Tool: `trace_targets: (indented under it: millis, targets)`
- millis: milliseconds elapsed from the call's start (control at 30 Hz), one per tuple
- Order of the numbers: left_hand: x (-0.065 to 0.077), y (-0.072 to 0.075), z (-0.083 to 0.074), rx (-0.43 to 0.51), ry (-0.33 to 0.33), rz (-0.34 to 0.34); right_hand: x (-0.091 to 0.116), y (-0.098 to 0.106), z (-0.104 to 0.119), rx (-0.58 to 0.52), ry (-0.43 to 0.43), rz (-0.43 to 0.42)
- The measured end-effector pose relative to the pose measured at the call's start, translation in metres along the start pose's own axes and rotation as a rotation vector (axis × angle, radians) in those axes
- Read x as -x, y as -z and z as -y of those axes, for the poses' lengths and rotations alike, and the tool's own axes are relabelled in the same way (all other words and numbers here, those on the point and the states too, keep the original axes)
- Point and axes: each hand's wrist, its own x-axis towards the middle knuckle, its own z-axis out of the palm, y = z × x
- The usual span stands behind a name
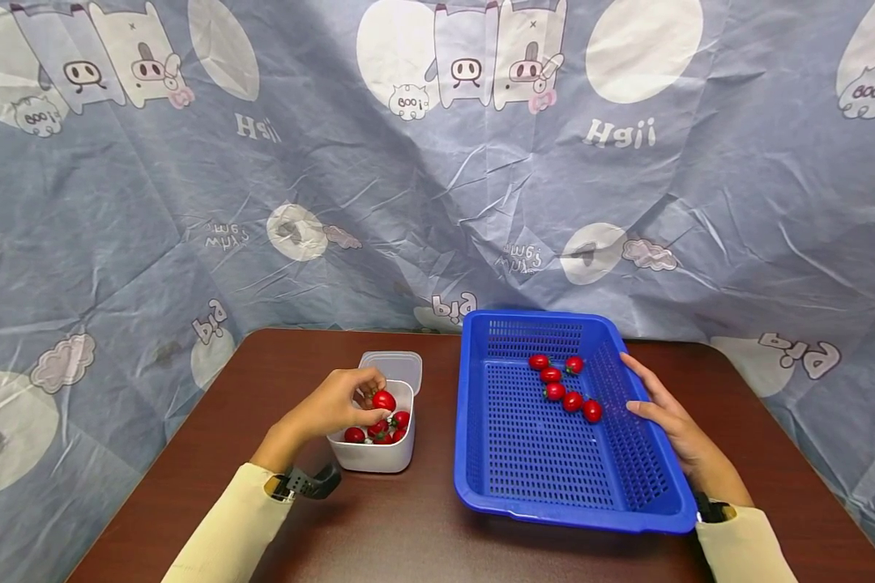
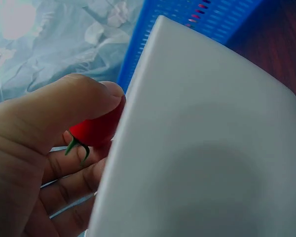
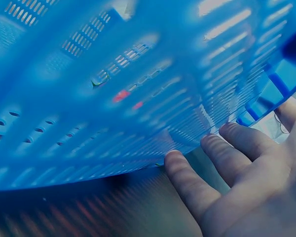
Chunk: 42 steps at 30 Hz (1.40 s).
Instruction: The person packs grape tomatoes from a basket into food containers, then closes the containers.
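My left hand (image 1: 339, 402) pinches a red cherry tomato (image 1: 384, 402) between thumb and fingers, over the white plastic container (image 1: 376, 460). In the left wrist view, the held tomato (image 2: 96, 127) shows a green stem beside the container's pale wall (image 2: 202, 89). Several more cherry tomatoes (image 1: 354, 435) lie inside that container. On the right, my right hand (image 1: 681, 429) holds the side rim of a blue perforated basket (image 1: 463, 421), thumb over the rim. Its fingers (image 3: 227, 158) touch the outer wall in the right wrist view. Several tomatoes (image 1: 554, 391) lie in the basket.
A translucent lid (image 1: 408, 367) lies behind the white container. Everything stands on a dark brown table (image 1: 277, 356), with a grey-blue printed cloth (image 1: 379, 202) hanging behind its back edge.
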Motion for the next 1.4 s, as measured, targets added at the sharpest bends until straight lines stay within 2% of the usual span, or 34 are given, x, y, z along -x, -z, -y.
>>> trace_targets:
  millis: [267, 533, 967, 1133, 1400]
  targets:
    - [0.0, -0.007, 0.001, -0.098, 0.079, 0.017, 0.0, -0.001, 0.001, 0.01, -0.012, -0.012]
    - [0.001, -0.011, 0.003, -0.158, 0.08, 0.008, 0.0, -0.001, 0.001, 0.012, -0.013, -0.013]
    - [0.001, -0.012, 0.005, -0.13, 0.039, 0.024, 0.0, 0.001, -0.001, 0.009, -0.025, -0.035]
    - [0.0, -0.011, 0.004, -0.13, 0.051, 0.03, -0.001, 0.001, -0.002, 0.012, -0.014, -0.025]
    - [-0.001, -0.009, 0.002, -0.095, 0.016, -0.017, 0.0, 0.002, -0.003, 0.008, 0.017, 0.004]
